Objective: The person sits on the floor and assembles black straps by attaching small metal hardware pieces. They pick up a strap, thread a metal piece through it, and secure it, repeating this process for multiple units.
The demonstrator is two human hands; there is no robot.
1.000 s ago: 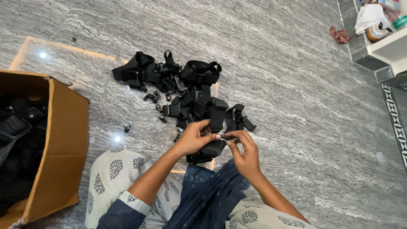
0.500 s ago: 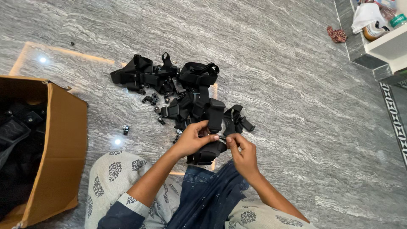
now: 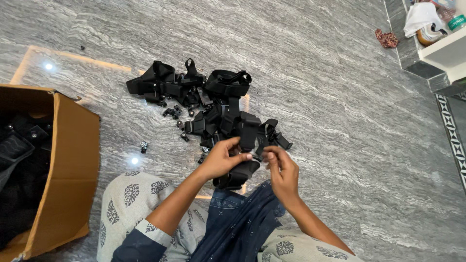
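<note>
Centre frame: we are pinching a black strap piece (image 3: 241,170) in our left hand (image 3: 221,159), while our right hand (image 3: 281,171), fingertips closed on something small, is now drawing slightly apart from it.

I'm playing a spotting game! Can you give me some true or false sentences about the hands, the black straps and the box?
1. Both hands, left hand and right hand, hold a black strap piece. True.
2. The cardboard box is on the person's right. False: it is on the left.
3. The strap pile lies on a grey stone floor. True.
4. The box is empty. False: dark items lie inside.
</note>
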